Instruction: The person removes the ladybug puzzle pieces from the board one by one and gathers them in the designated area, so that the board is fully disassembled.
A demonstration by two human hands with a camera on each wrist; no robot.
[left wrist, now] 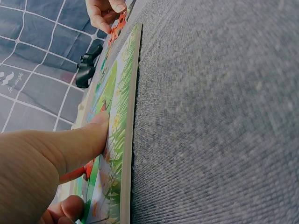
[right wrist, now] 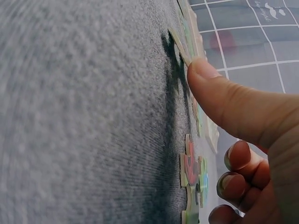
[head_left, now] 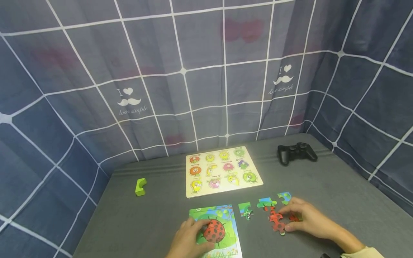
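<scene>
A: Where is the left hand (head_left: 188, 238)?
B: It rests on the flat ladybird jigsaw board (head_left: 226, 218) with its green picture, fingers laid on the red ladybird; the thumb (left wrist: 88, 135) presses flat near the board's edge.

A: And the right hand (head_left: 308, 218)?
B: Right of that board, fingers curled onto loose red-and-green cardboard jigsaw pieces (head_left: 277, 220) on the grey cloth table (head_left: 338, 193), pinching one piece.

A: Anything behind the board?
B: A pale wooden fruit peg puzzle (head_left: 222, 170); beyond it to the right a black game controller (head_left: 296, 153), to the left a green curved block (head_left: 141, 186).
</scene>
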